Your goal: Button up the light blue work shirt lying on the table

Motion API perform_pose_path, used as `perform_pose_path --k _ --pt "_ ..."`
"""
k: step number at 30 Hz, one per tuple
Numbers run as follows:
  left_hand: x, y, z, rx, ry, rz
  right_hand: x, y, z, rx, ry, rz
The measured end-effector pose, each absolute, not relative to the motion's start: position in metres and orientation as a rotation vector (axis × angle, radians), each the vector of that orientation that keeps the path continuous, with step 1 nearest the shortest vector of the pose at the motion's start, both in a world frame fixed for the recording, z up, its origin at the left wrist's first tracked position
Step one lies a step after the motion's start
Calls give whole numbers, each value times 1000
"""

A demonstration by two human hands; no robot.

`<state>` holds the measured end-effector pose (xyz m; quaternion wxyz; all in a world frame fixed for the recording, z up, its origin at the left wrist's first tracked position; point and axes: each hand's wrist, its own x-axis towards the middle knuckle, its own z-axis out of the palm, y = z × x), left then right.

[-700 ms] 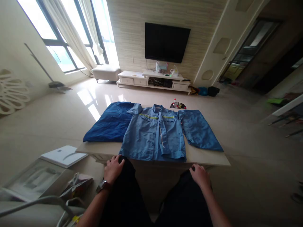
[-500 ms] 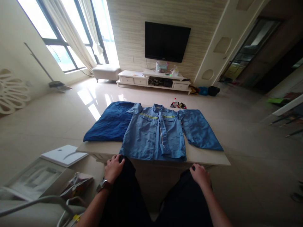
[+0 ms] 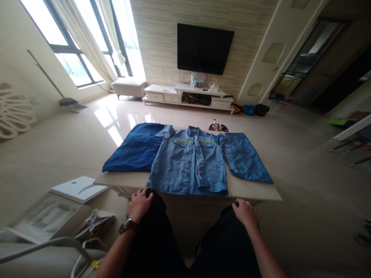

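Note:
A light blue work jacket (image 3: pixel 189 164) with yellow chest stripes lies spread flat on a low beige table (image 3: pixel 255 191), front side up, its right sleeve stretched out to the side. Beside it on the left lies a darker blue garment (image 3: pixel 135 148). My left hand (image 3: pixel 140 204), with a wristwatch, rests on my left knee, fingers curled over the dark trouser cloth. On my right knee my right hand (image 3: pixel 245 212) rests the same way. Both hands are just short of the table's near edge and hold nothing.
A small dish of colourful items (image 3: pixel 218 127) sits at the table's far edge. A white board (image 3: pixel 79 188) and a glass side table (image 3: pixel 43 218) stand at left, a bag (image 3: pixel 94 226) beside them. Beyond are a TV (image 3: pixel 204 48), white cabinet (image 3: pixel 188 98) and shiny tiled floor.
Nothing on the table has moved and both hands stay on my knees. Only the view has tilted very slightly.

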<state>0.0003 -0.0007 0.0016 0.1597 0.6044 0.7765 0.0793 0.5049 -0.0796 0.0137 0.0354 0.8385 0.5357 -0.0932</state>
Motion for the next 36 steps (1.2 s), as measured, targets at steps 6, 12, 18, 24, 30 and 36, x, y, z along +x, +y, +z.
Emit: perform_pose_path --k 6,12,18,24,30,36 --pt "0 -1 1 1729 2218 224 506 -80 14 2567 1643 -299" --pt "0 -1 1 1736 2219 229 507 -79 12 2566 1636 -292" --pt "0 0 2 1729 2211 234 508 -79 9 2564 1644 -291" --pt "0 -2 3 1734 2212 239 509 -79 8 2568 1650 -293" --pt "1 -2 3 1744 2219 244 507 -80 10 2576 1639 -293" --pt "0 -1 1 1747 2232 233 504 -79 15 2571 1623 -299"
